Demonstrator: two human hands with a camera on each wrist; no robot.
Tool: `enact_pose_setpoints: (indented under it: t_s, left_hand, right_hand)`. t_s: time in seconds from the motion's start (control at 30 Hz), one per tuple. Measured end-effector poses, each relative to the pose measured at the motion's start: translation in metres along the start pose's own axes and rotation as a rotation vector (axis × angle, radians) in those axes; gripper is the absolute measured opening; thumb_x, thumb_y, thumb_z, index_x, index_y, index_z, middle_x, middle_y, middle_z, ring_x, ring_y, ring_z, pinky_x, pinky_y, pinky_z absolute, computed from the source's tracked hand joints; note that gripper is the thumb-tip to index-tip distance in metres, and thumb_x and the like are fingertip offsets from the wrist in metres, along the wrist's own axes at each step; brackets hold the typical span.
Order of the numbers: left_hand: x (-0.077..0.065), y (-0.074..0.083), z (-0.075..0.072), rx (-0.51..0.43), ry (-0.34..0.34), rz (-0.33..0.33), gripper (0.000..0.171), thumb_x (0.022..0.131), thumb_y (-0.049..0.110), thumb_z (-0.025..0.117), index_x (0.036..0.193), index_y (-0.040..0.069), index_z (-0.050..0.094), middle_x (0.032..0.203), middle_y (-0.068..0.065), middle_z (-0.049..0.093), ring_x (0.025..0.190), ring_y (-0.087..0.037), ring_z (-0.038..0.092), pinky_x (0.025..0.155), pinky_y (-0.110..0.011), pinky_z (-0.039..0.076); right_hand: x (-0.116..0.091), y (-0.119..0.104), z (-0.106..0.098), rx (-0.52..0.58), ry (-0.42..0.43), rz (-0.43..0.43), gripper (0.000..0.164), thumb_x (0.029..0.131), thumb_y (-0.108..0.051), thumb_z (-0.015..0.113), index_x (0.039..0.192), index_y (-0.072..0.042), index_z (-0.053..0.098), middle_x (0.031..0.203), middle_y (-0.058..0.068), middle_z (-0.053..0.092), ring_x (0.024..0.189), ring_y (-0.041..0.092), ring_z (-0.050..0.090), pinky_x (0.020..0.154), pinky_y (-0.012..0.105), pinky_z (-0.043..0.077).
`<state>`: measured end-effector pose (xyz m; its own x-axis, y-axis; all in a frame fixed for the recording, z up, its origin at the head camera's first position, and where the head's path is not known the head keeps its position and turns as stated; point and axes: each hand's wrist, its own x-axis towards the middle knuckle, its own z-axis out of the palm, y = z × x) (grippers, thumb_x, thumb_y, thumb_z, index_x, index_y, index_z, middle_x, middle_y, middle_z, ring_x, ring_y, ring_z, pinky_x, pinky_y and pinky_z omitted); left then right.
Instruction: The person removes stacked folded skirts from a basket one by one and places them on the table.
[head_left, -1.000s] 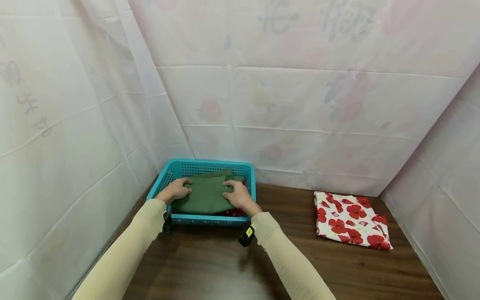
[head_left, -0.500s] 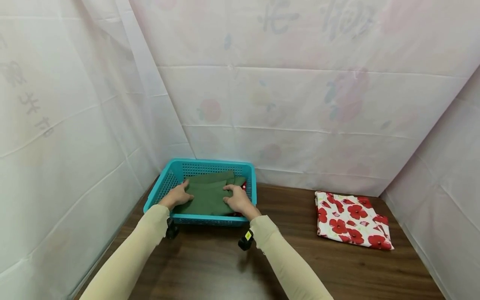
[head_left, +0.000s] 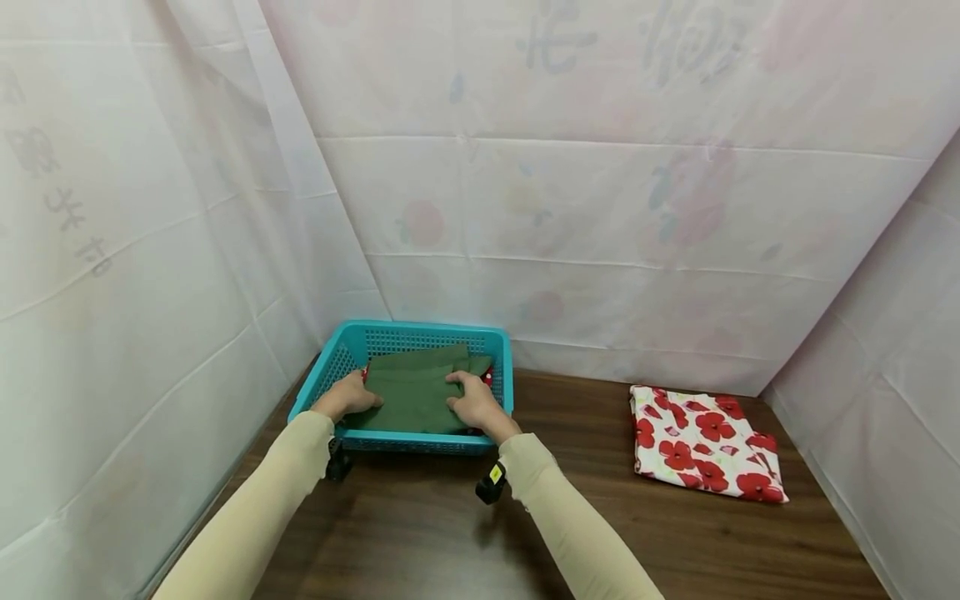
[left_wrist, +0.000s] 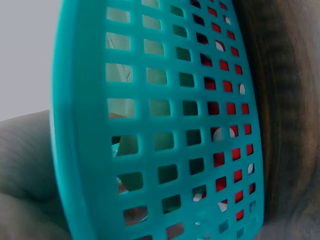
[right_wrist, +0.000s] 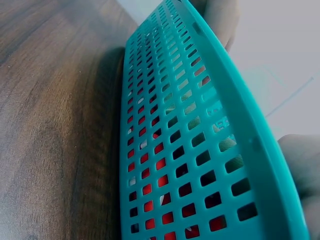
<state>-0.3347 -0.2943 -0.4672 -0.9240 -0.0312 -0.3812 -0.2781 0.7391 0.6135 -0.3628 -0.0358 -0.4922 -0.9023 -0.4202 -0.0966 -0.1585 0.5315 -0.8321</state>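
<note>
A folded green cloth (head_left: 416, 392) lies in a turquoise plastic basket (head_left: 416, 444), on top of red fabric with white spots (head_left: 487, 377). At the cloth's left side my left hand (head_left: 347, 395) touches it, its thumb laid over the green surface. My right hand (head_left: 477, 402) touches the right side, thumb and forefinger spread apart. Some fingertips are hidden. Through the holes of the basket wall (left_wrist: 165, 105) in the left wrist view, green shows above red and white. The right wrist view has the basket's slotted side (right_wrist: 190, 130), with part of a hand (right_wrist: 302, 175) beyond the rim.
A folded white cloth with red flowers (head_left: 705, 442) lies at the right of the dark wooden table (head_left: 420, 525). White printed sheets (head_left: 570, 208) hang behind and on both sides. The basket stands close to the back and left sheets.
The green cloth has settled lower and flatter in the basket. My left hand shifted slightly, and red fabric now shows beside it. My right hand stays near the cloth's right side.
</note>
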Motion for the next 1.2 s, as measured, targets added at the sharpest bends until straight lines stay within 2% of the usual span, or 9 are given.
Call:
enact_pose_setpoints:
  t_s: [0.17,0.37,0.43,0.6,0.67,0.8,0.93,1.07,1.2]
  left_hand:
    - [0.002,-0.002,-0.002,-0.012,-0.048,-0.005,0.08,0.104,0.021,0.056,0.156,-0.017,0.01,0.154,-0.042,0.028,0.135,-0.054,0.042,0.107,-0.062,0.044]
    - [0.003,-0.007,0.001,-0.091,-0.052,0.027,0.081,0.104,0.021,0.057,0.158,-0.015,0.008,0.155,-0.042,0.026,0.137,-0.055,0.039,0.109,-0.062,0.042]
    - [0.003,-0.007,0.002,-0.087,-0.02,0.048,0.08,0.103,0.02,0.059,0.158,-0.013,0.011,0.156,-0.041,0.028,0.136,-0.055,0.041,0.107,-0.061,0.044]
    - [0.0,-0.001,0.002,0.025,0.101,0.084,0.075,0.099,0.018,0.065,0.155,-0.013,0.027,0.153,-0.04,0.035,0.129,-0.054,0.049,0.098,-0.058,0.051]
    - [0.001,0.001,0.002,0.036,0.113,0.094,0.074,0.099,0.02,0.066,0.155,-0.011,0.03,0.154,-0.039,0.036,0.13,-0.054,0.049,0.098,-0.059,0.051]
    - [0.007,-0.002,0.002,-0.033,0.056,0.106,0.076,0.101,0.025,0.063,0.16,-0.004,0.024,0.16,-0.037,0.026,0.139,-0.055,0.039,0.106,-0.064,0.043]
    - [0.013,-0.009,0.004,-0.11,-0.039,0.106,0.079,0.102,0.025,0.063,0.163,0.002,0.019,0.165,-0.035,0.012,0.14,-0.056,0.035,0.106,-0.065,0.041]
    - [0.016,-0.011,0.008,-0.128,-0.094,0.12,0.071,0.1,0.024,0.066,0.16,0.005,0.032,0.166,-0.033,0.008,0.136,-0.053,0.039,0.101,-0.061,0.044]
    - [0.018,-0.01,0.012,-0.129,-0.091,0.151,0.06,0.098,0.022,0.069,0.152,0.005,0.047,0.165,-0.033,0.016,0.131,-0.047,0.045,0.096,-0.054,0.047]
  right_hand:
    - [0.001,0.001,0.001,-0.009,0.01,-0.017,0.044,0.104,-0.008,0.057,0.148,-0.008,0.053,0.158,0.019,0.045,0.061,0.018,0.039,0.065,0.035,0.04]
    - [0.001,0.0,0.002,-0.018,-0.001,-0.01,0.044,0.105,-0.008,0.057,0.149,-0.009,0.052,0.156,0.02,0.047,0.057,0.017,0.036,0.064,0.035,0.04]
    - [0.0,0.0,0.002,-0.015,-0.003,-0.005,0.045,0.105,-0.008,0.057,0.149,-0.009,0.052,0.156,0.02,0.047,0.054,0.016,0.034,0.063,0.034,0.039]
    - [0.0,-0.001,0.002,-0.012,-0.001,-0.007,0.045,0.105,-0.008,0.057,0.149,-0.01,0.052,0.156,0.019,0.047,0.052,0.015,0.033,0.062,0.033,0.039]
    - [0.0,-0.001,0.001,-0.013,-0.001,-0.011,0.045,0.105,-0.008,0.057,0.149,-0.01,0.052,0.155,0.019,0.047,0.053,0.015,0.035,0.063,0.034,0.04]
    - [0.0,-0.001,0.002,-0.02,-0.008,-0.019,0.046,0.104,-0.008,0.057,0.15,-0.012,0.052,0.155,0.018,0.049,0.059,0.019,0.039,0.065,0.036,0.04]
    - [0.002,0.002,0.006,-0.051,-0.027,-0.008,0.047,0.103,-0.013,0.06,0.149,-0.013,0.053,0.155,0.017,0.049,0.084,0.021,0.055,0.072,0.037,0.044]
    - [0.004,0.004,0.009,-0.077,-0.025,0.028,0.046,0.102,-0.017,0.064,0.147,-0.013,0.057,0.156,0.017,0.048,0.102,0.024,0.061,0.076,0.037,0.047]
    - [0.005,0.005,0.008,-0.065,-0.003,0.05,0.048,0.101,-0.016,0.066,0.148,-0.012,0.055,0.156,0.018,0.047,0.113,0.03,0.062,0.082,0.041,0.051]
